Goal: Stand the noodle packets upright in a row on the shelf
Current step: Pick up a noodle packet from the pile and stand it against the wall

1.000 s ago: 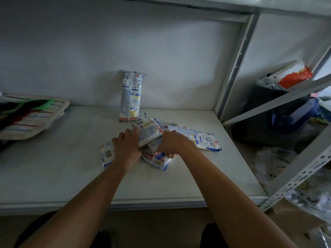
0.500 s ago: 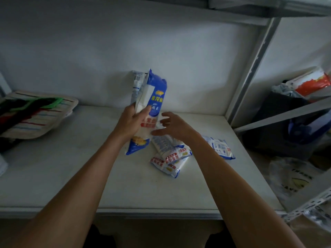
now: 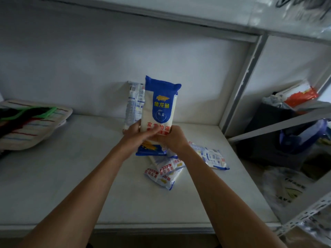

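Hands (image 3: 155, 136) clamped together on one upright packet (image 3: 159, 110).
One packet (image 3: 134, 104) stands at shelf (image 3: 71, 176) back edge; left half open.

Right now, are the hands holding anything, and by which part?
Yes: both the left hand and right hand grip one upright blue-and-white noodle packet around its lower part, above the bottom edge.

This looks like a storeroom or stockroom corner: a grey metal rack with a white shelf (image 3: 53, 185) set against a bare wall, a perforated upright (image 3: 240, 83) at its right edge, and bags and crumpled plastic wrapping (image 3: 290, 187) heaped in the neighbouring bay.
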`<control>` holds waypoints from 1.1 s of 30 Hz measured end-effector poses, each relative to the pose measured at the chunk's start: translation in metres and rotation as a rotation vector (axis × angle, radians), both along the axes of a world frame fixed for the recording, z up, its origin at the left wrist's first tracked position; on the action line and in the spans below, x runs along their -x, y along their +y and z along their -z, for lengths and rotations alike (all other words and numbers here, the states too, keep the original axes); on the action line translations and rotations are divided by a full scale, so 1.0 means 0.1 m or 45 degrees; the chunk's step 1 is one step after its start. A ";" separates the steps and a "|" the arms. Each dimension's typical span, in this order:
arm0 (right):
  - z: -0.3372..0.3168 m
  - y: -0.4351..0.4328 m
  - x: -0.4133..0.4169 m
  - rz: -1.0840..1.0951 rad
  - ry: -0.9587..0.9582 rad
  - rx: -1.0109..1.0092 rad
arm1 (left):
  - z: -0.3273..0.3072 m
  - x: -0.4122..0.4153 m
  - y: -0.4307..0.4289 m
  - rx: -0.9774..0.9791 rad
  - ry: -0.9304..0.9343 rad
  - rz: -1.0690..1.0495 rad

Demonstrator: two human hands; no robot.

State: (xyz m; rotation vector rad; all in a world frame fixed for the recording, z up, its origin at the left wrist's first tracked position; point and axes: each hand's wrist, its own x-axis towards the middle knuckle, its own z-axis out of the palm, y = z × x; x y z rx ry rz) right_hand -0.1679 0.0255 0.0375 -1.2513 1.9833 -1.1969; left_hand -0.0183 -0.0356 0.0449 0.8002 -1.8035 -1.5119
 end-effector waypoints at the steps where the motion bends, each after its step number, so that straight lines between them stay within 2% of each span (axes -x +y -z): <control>1: 0.01 -0.03 0.04 0.058 0.041 -0.005 | 0.08 0.01 -0.01 -0.041 0.000 0.033; 3: -0.01 -0.05 0.07 0.070 0.059 0.006 | 0.19 0.04 -0.05 -0.104 0.044 0.071; 8: -0.03 0.02 0.14 -0.214 -0.111 0.130 | 0.34 0.15 -0.20 -0.074 0.142 -0.045; 13: 0.08 -0.25 0.24 0.072 -0.385 0.064 | 0.42 0.39 -0.41 -0.095 0.171 -0.103; 16: 0.09 -0.44 0.38 0.148 -0.265 0.019 | 0.38 0.55 -0.55 -0.089 0.170 -0.137; 19: 0.11 -0.61 0.55 0.202 -0.211 0.116 | 0.28 0.73 -0.72 -0.050 0.188 -0.144; 21: 0.13 -0.71 0.68 0.238 -0.308 0.194 | 0.24 0.79 -0.96 0.157 0.084 -0.375; 23: 0.13 -0.83 0.81 0.276 -0.307 0.199 | 0.29 0.74 -1.26 0.318 -0.175 -0.732; 25: 0.15 -0.95 0.89 0.310 -0.285 0.173 | 0.49 0.61 -1.53 0.234 -0.400 -0.893; 29: 0.24 -1.20 0.97 0.338 -0.297 0.152 | 0.70 0.55 -1.74 0.130 -0.257 -0.607; 33: 0.38 -1.41 0.88 0.287 -0.243 0.082 | 0.74 0.48 -1.86 0.263 -0.175 -0.627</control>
